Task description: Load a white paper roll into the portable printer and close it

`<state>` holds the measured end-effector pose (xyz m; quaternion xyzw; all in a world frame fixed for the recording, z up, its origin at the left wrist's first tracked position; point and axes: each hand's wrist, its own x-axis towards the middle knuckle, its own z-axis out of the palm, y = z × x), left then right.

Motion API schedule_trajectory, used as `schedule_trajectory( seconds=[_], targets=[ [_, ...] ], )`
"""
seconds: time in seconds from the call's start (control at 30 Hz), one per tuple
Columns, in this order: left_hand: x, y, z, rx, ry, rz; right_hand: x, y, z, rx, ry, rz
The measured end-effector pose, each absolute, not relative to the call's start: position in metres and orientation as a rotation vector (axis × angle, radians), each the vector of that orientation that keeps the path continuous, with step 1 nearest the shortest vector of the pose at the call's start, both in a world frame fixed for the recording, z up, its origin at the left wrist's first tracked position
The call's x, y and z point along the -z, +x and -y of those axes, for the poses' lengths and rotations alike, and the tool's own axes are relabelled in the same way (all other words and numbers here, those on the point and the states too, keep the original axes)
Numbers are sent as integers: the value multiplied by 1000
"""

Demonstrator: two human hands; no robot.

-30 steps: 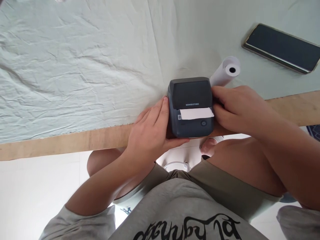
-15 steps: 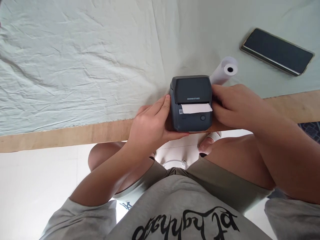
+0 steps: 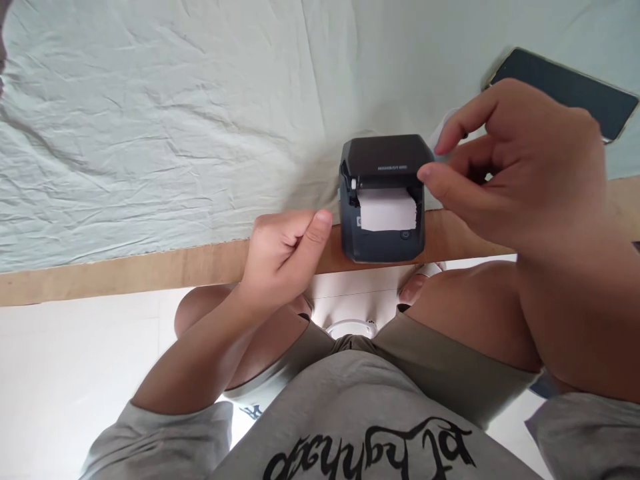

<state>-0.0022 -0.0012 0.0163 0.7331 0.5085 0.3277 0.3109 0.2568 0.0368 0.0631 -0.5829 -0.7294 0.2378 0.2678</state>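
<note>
A dark label printer point(image 3: 383, 248) stands at the table's front edge with its lid point(image 3: 385, 153) partly raised. A strip of white paper point(image 3: 387, 212) hangs from the gap over its front. Left of the printer, my left hand point(image 3: 285, 257) is closed in a loose fist, thumb on top, with nothing seen in it. My right hand point(image 3: 525, 160) is at the lid's right edge, thumb and index finger apart. Its thumb tip is at the lid's corner; whether it touches I cannot tell. A white paper roll point(image 3: 447, 125) is mostly hidden behind my right hand.
A dark phone point(image 3: 575, 87) lies at the back right, partly covered by my right hand. Pale wrinkled cloth point(image 3: 200, 113) covers the table, leaving a bare wooden strip point(image 3: 150, 267) along the front edge. My legs are below that edge.
The printer's lid has come up from closed to partly raised. My left hand has let go of the printer's side and closed. My right hand has lifted from its right side toward the lid.
</note>
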Motion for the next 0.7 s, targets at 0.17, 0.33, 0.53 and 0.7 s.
schedule_trajectory(
  seconds=[0.17,0.33,0.53,0.7],
  targets=[
    [-20,-1,-7,-824,1993,-1336,-63,248,-44,-277,-1595,1965],
    [-13,-3,-15,-616,2168,-1279,-61,245,-61,-324,-1678,2331],
    [-13,-3,-14,-596,2199,-1285,-68,233,-78,-355,-1874,2589],
    [-13,-6,-12,-556,2216,-1248,-73,227,-82,-468,-1863,2599]
  ],
)
